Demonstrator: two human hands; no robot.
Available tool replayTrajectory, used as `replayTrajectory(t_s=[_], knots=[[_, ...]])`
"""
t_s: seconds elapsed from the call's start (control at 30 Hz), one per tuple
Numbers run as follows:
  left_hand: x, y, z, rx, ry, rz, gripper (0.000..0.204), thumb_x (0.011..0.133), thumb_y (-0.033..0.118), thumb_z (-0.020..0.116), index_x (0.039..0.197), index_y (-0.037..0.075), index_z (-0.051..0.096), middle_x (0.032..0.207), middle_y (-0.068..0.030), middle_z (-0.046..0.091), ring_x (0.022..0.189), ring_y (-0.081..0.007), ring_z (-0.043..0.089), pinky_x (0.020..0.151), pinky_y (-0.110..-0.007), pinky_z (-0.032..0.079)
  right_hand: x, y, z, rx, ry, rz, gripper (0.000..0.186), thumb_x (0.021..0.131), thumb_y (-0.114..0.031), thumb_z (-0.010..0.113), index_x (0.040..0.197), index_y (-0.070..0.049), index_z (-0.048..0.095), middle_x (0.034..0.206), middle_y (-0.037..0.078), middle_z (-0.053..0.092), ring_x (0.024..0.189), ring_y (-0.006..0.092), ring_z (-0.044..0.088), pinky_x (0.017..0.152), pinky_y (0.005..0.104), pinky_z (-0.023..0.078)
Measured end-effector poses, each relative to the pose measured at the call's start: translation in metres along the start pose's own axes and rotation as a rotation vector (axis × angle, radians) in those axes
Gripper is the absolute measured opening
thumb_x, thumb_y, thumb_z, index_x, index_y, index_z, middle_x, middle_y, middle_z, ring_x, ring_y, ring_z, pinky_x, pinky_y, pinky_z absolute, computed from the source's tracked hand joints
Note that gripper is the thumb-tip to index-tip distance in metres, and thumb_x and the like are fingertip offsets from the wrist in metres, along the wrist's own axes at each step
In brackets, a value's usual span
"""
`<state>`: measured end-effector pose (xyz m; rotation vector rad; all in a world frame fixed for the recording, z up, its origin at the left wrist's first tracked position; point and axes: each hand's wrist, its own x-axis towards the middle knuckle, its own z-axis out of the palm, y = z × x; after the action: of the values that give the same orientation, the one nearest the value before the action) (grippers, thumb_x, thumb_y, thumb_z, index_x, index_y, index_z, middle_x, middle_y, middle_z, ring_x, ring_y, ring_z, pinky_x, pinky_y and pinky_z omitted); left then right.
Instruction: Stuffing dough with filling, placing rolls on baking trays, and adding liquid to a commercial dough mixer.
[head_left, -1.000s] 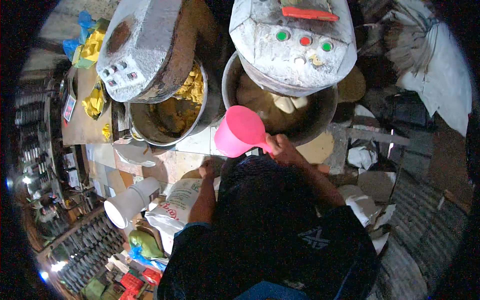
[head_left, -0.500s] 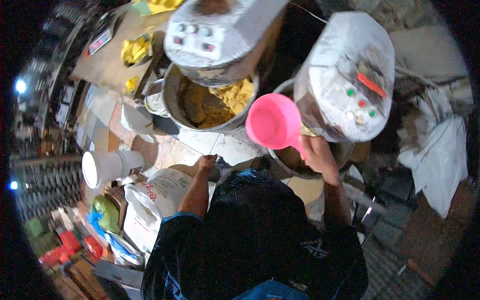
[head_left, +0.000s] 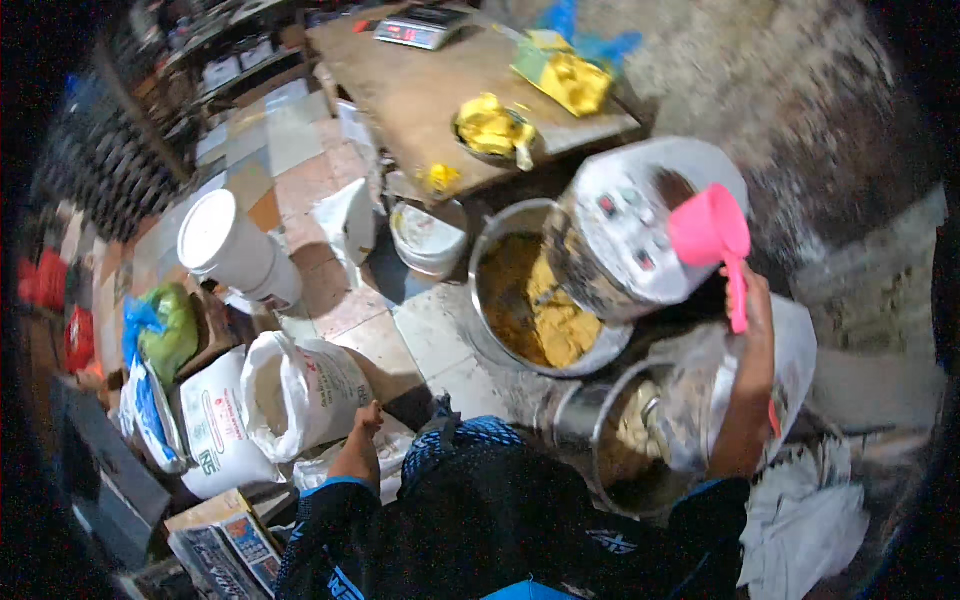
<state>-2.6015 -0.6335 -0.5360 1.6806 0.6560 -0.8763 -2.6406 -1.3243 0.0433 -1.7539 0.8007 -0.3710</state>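
My right hand [head_left: 752, 300] grips the long handle of a pink plastic scoop [head_left: 700, 225], raised over the white, worn top of a mixer [head_left: 630, 200]. Below that machine sits a steel bowl [head_left: 488, 300] with yellow dough [head_left: 565, 330]. A second mixer [head_left: 785, 360], partly behind my arm, has a bowl [head_left: 610, 470] with pale lumps inside. My left hand [head_left: 366, 418] hangs low beside an open white sack [head_left: 300, 390], its fingers loosely curled; I cannot make out anything in them.
A wooden table [head_left: 390, 80] carries a scale [head_left: 420, 28] and yellow blocks [head_left: 560, 75]. White buckets [head_left: 230, 250] stand on the tiled floor. Several sacks and bags [head_left: 215, 425] lie at lower left. A rough wall [head_left: 800, 80] rises behind the mixers, with white cloth [head_left: 800, 520] lower right.
My view has swung left, bringing the table and buckets further into the picture. My right hand has lifted the pink scoop from over the right bowl to above the left mixer's top.
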Motion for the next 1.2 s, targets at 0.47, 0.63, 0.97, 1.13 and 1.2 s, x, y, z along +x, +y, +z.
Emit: replayTrajectory(t_s=[0.47, 0.63, 0.97, 1.13, 1.2], knots=[[0.095, 0.109, -0.027, 1.097, 0.17, 0.657, 0.028, 0.083, 0.035, 0.053, 0.092, 0.01, 0.061, 0.074, -0.0141, 0.062, 0.073, -0.0345, 0.063, 0.064, -0.047, 0.047, 0.208, 0.028, 0.03, 0.058, 0.186, -0.036, 0.033, 0.097, -0.035, 0.044, 0.088, -0.007, 0.061, 0.066, 0.003, 0.056, 0.048, 0.0149, 0.049, 0.042, 0.0281, 0.039], [0.14, 0.172, -0.031, 0.72, -0.049, 0.343, 0.022, 0.084, 0.028, 0.054, 0.092, 0.011, 0.065, 0.077, -0.0117, 0.064, 0.072, -0.0315, 0.062, 0.069, -0.042, 0.049, 0.184, -0.033, 0.093, -0.018, 0.371, -0.232, 0.03, 0.095, -0.029, 0.046, 0.092, -0.002, 0.058, 0.078, 0.007, 0.057, 0.063, 0.0165, 0.054, 0.055, 0.0271, 0.043], [0.172, 0.356, -0.052, 0.684, -0.041, 0.415, 0.067, 0.088, 0.063, 0.031, 0.091, 0.01, 0.073, 0.099, -0.0177, 0.066, 0.098, -0.033, 0.062, 0.088, -0.039, 0.046, 0.206, -0.137, 0.382, 0.094, 0.515, -0.775, 0.027, 0.091, -0.02, 0.047, 0.102, 0.003, 0.058, 0.087, 0.008, 0.056, 0.071, 0.017, 0.052, 0.068, 0.0268, 0.043], [0.156, 0.416, -0.092, 0.596, 0.189, 0.212, 0.06, 0.085, 0.061, 0.044, 0.09, 0.008, 0.071, 0.095, -0.0202, 0.066, 0.093, -0.0393, 0.061, 0.082, -0.044, 0.048, 0.227, -0.158, 0.574, 0.015, -0.035, -0.918, 0.016, 0.092, -0.009, 0.05, 0.097, 0.005, 0.056, 0.093, 0.011, 0.052, 0.073, 0.0175, 0.05, 0.064, 0.027, 0.044], [0.153, 0.417, -0.125, 0.483, 0.238, 0.223, 0.055, 0.085, 0.056, 0.048, 0.088, 0.007, 0.071, 0.093, -0.0206, 0.066, 0.09, -0.0388, 0.062, 0.08, -0.045, 0.048, 0.23, -0.172, 0.63, -0.049, -0.182, -0.92, 0.016, 0.091, -0.01, 0.051, 0.097, 0.005, 0.056, 0.092, 0.01, 0.052, 0.076, 0.0168, 0.05, 0.064, 0.0263, 0.044]])
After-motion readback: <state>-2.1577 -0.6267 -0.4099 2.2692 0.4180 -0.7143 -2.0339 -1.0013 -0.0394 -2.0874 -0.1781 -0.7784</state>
